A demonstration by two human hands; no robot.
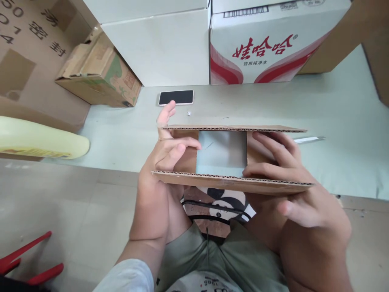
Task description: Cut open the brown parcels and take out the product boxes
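Between my hands I hold a small brown cardboard box (231, 185) above the table's front edge. Its two long flaps stand out at the near and far sides, and through its middle the pale green table surface shows. My left hand (159, 158) grips the left end, with some fingers bent in over the short flap and others outside. On the right end, my right hand (316, 211) has its fingers inside between the long flaps and its thumb outside, below the near flap. Part of each palm is hidden by the cardboard.
A phone (176, 97) and a small white piece (189, 114) lie beyond the box. A thin white tool (308, 140) lies to the right. White cartons (255, 44), a smaller brown box (100, 77) and a yellow bottle (42, 138) stand around. Red stool legs (33, 259) are lower left.
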